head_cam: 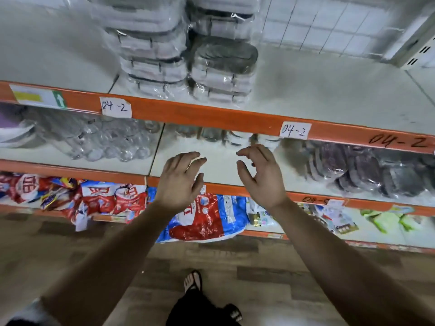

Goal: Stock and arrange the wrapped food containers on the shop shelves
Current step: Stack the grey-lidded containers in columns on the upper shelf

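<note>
- Left hand (180,182) and right hand (261,175): each grip spread, empty, before the middle shelf (211,165).
- Wrapped container stacks (186,55) above look tall; a careless nudge could topple them.

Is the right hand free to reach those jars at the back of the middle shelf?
Probably yes: the right hand is empty, and the bare shelf lies between it and the jars.

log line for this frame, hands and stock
left hand: open, empty | right hand: open, empty | both over middle shelf | wrapped containers: two stacks, top shelf
</note>
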### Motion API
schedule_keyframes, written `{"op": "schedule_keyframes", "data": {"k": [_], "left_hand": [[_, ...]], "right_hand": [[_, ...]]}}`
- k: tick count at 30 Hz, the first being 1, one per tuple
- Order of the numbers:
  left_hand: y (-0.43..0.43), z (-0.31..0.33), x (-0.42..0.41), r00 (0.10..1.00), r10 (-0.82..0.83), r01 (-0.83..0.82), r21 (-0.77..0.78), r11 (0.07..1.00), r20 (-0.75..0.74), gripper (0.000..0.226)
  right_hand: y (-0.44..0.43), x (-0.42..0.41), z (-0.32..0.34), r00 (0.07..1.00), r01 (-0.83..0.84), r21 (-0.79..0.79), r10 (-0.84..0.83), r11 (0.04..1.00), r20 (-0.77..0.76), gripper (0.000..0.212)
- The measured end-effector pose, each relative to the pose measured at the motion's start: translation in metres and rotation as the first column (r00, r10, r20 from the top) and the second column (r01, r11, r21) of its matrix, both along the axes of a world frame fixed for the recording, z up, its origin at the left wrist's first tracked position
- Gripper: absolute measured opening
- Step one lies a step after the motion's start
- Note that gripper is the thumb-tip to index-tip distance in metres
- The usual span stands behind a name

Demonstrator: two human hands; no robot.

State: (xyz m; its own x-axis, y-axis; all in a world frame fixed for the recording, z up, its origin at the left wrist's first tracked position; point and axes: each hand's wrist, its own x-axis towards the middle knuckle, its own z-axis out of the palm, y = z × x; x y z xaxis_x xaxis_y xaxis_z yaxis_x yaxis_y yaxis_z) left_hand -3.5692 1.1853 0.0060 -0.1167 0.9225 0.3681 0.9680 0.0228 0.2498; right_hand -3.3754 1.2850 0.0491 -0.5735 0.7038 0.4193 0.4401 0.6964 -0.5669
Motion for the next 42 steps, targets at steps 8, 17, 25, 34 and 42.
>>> {"op": "schedule_keyframes", "data": {"k": [8, 17, 25, 34, 42], "left_hand": [[0.035, -0.099, -0.036, 1.000, 0.027, -0.030, -0.340, 0.940, -0.013, 0.052], [0.132, -0.182, -0.091, 0.994, 0.105, -0.108, -0.372, 0.922, -0.027, 0.062], [0.196, -0.196, -0.129, 0.985, 0.144, -0.174, -0.482, 0.859, -0.100, 0.073], [0.143, -0.197, -0.119, 0.949, 0.186, -0.235, -0.177, 0.956, -0.254, 0.053], [0.130, -0.189, -0.106, 0.916, 0.373, -0.347, -0.169, 0.922, 0.151, 0.036]], "right_hand": [[0.044, -0.019, -0.115, 0.981, 0.024, -0.110, -0.002, 0.994, 0.195, 0.029], [0.093, -0.084, -0.207, 0.961, 0.040, -0.219, 0.023, 0.975, 0.277, 0.043], [0.145, -0.123, -0.224, 0.930, -0.016, -0.133, 0.063, 0.991, 0.362, 0.055], [0.166, -0.166, -0.231, 0.821, 0.071, -0.125, 0.013, 0.990, 0.571, 0.063], [0.132, -0.146, -0.233, 0.874, 0.249, -0.016, -0.217, 0.968, 0.434, 0.045]]}}
